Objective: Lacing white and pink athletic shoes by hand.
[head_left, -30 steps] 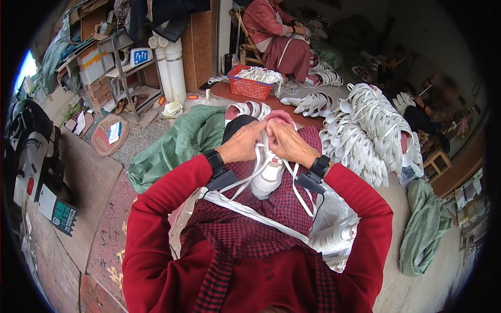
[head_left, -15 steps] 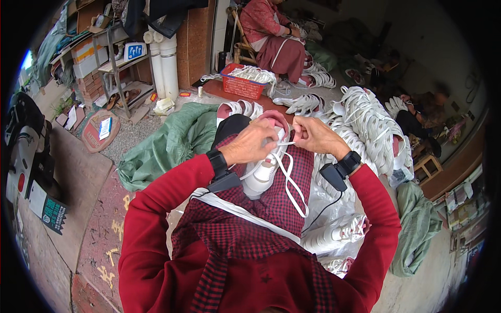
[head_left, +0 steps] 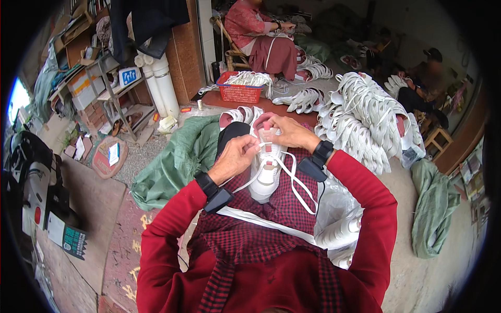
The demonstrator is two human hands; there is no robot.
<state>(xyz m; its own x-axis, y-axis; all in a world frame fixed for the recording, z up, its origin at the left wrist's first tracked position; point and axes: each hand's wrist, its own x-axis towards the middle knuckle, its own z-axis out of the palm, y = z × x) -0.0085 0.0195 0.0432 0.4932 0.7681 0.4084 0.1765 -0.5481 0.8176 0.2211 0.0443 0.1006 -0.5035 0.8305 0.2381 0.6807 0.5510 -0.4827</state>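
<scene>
A white sneaker (head_left: 262,183) with a pink lining lies across my lap, toe toward me. Its white shoelace (head_left: 301,194) is partly threaded, and a long loop hangs off the right side onto my checked apron (head_left: 255,237). My left hand (head_left: 236,157) is closed in a pinch on the lace at the shoe's upper left edge. At the opening, my right hand (head_left: 292,133) grips the sneaker around its tongue and right eyelet edge. Some of its fingertips are hidden, so whether it also holds lace is unclear.
Stacks of white sneakers (head_left: 360,128) stand at the right. A green sack (head_left: 175,156) lies to my left, another green sack (head_left: 434,208) far right. Ahead are a red basket (head_left: 241,94) of laces and a seated person (head_left: 266,47); a parked scooter (head_left: 39,193) is at far left.
My right hand has moved left, from pulling lace beside the shoe onto its tongue area. My left hand has shifted slightly down and left. The view has turned a little.
</scene>
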